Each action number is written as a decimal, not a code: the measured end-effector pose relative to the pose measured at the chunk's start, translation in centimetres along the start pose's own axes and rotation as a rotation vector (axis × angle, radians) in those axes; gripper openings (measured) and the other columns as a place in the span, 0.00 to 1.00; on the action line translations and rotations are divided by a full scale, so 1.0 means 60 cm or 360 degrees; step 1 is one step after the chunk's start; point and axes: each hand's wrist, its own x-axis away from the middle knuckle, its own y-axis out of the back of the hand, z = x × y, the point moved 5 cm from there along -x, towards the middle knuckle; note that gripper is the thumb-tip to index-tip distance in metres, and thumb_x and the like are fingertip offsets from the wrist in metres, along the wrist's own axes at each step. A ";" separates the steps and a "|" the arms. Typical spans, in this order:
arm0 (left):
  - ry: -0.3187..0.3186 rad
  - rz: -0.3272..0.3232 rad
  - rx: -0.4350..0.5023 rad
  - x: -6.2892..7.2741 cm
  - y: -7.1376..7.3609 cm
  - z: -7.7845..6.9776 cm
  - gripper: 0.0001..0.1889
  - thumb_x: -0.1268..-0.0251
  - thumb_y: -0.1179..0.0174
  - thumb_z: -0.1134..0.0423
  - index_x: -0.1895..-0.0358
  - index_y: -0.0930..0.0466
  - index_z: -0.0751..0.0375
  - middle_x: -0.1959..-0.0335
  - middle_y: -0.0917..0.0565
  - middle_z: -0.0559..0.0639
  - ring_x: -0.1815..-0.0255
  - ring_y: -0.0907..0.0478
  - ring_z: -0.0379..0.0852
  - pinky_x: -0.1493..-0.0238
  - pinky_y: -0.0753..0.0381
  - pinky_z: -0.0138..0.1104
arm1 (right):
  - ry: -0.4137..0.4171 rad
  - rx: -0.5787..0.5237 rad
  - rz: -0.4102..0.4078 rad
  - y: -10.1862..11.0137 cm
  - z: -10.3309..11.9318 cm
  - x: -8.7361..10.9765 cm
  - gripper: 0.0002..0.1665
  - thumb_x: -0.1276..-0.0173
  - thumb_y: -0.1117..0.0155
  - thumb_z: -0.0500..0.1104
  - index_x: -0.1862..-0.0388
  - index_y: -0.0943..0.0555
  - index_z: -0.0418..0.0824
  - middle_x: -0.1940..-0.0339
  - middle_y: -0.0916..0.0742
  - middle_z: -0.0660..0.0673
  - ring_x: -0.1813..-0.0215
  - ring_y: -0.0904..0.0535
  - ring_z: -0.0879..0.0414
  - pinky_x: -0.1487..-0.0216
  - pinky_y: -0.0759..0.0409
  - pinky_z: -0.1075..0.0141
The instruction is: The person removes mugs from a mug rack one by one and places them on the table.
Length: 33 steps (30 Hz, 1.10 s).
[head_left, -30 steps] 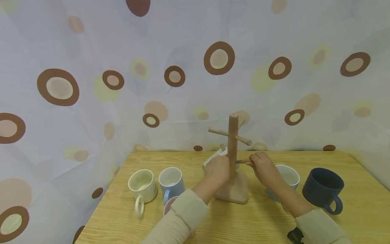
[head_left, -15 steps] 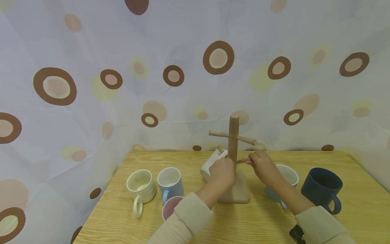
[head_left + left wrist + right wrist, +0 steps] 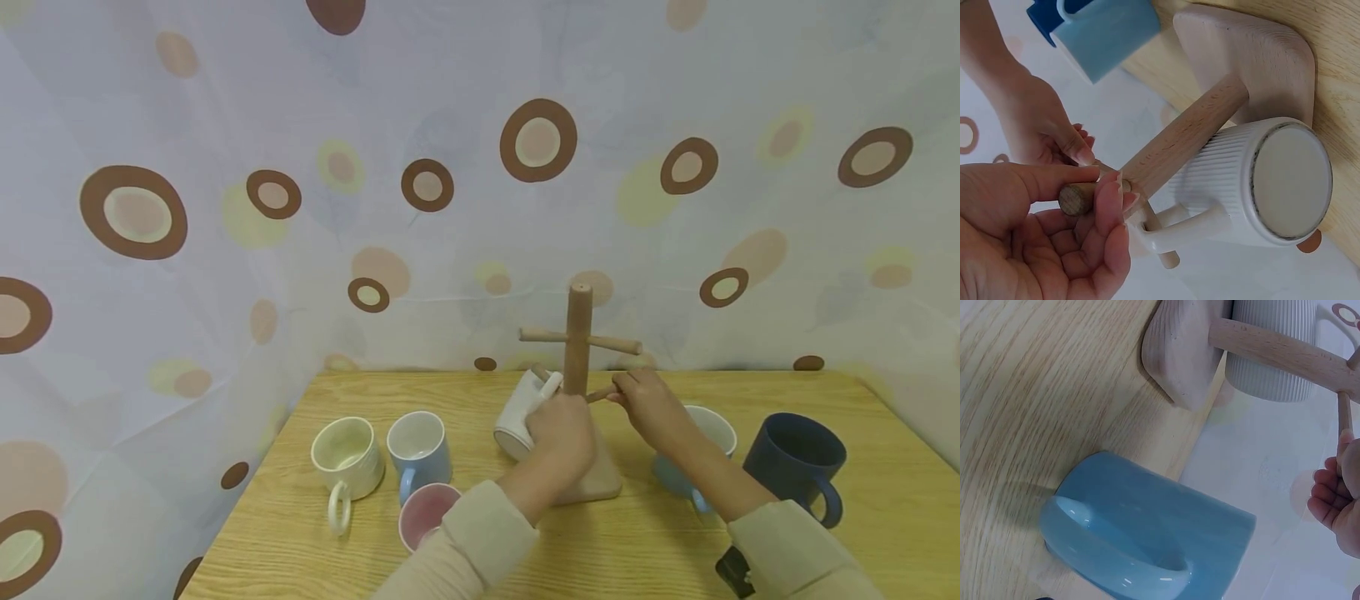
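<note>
A wooden mug tree [image 3: 578, 358] stands at the middle of the table, its upper pegs bare. My left hand [image 3: 564, 442] pinches one lower peg [image 3: 1075, 199] between thumb and fingers; the left wrist view shows the peg's round end. Another lower peg [image 3: 602, 393], on the right side, is pinched in the fingertips of my right hand [image 3: 654, 411]. A ribbed white mug [image 3: 517, 414] hangs tilted by its handle on a peg at the left of the post. Behind my right forearm sits a light blue mug [image 3: 1147, 512], partly hidden in the head view.
Left of the tree stand a cream mug [image 3: 348, 457], a blue mug [image 3: 420, 458] and a pink mug [image 3: 427, 512], the last partly behind my left sleeve. A dark navy mug [image 3: 791, 462] is at the right. A patterned cloth [image 3: 450, 100] rises behind the wooden table [image 3: 285, 533].
The mug tree has turned, swinging its right upper peg outward and its base to the right. My left hand has shifted right, uncovering more of the white mug. My right hand stays nearly in place.
</note>
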 end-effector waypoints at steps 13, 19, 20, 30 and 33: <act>-0.0027 0.0064 -0.0123 0.011 0.003 -0.014 0.13 0.41 0.39 0.52 0.53 0.20 0.47 0.71 0.20 0.44 0.80 0.29 0.38 0.80 0.31 0.30 | 0.0038 -0.0057 0.0075 0.002 -0.006 -0.006 0.10 0.52 0.33 0.33 0.72 0.23 0.30 0.74 0.20 0.42 0.68 0.25 0.49 0.67 0.24 0.60; -0.0031 0.0097 -0.0114 0.008 0.002 -0.020 0.13 0.43 0.37 0.52 0.54 0.18 0.44 0.74 0.19 0.43 0.80 0.27 0.37 0.79 0.29 0.30 | 0.0055 -0.0085 0.0141 -0.001 -0.014 -0.012 0.10 0.52 0.33 0.34 0.71 0.23 0.31 0.72 0.19 0.42 0.69 0.27 0.52 0.67 0.25 0.61; -0.0031 0.0100 -0.0113 0.007 0.002 -0.020 0.13 0.43 0.37 0.52 0.54 0.18 0.44 0.73 0.19 0.43 0.80 0.26 0.37 0.79 0.28 0.30 | 0.0054 -0.0092 0.0148 -0.001 -0.015 -0.012 0.10 0.52 0.33 0.34 0.71 0.23 0.32 0.72 0.19 0.42 0.70 0.27 0.52 0.68 0.26 0.61; -0.0104 0.0047 -0.0044 0.007 -0.001 -0.005 0.13 0.39 0.42 0.47 0.59 0.18 0.50 0.76 0.19 0.42 0.77 0.23 0.38 0.73 0.24 0.31 | -0.0042 -0.0120 0.0112 0.006 -0.020 -0.006 0.18 0.51 0.30 0.34 0.60 0.21 0.30 0.70 0.17 0.41 0.63 0.22 0.45 0.62 0.21 0.56; -0.0226 -0.0060 0.0059 0.019 0.019 0.007 0.17 0.37 0.46 0.44 0.62 0.18 0.53 0.75 0.20 0.43 0.76 0.24 0.38 0.74 0.25 0.30 | -0.0053 -0.0104 0.0008 0.021 -0.014 -0.004 0.20 0.53 0.28 0.35 0.59 0.21 0.31 0.69 0.16 0.40 0.62 0.21 0.43 0.62 0.21 0.54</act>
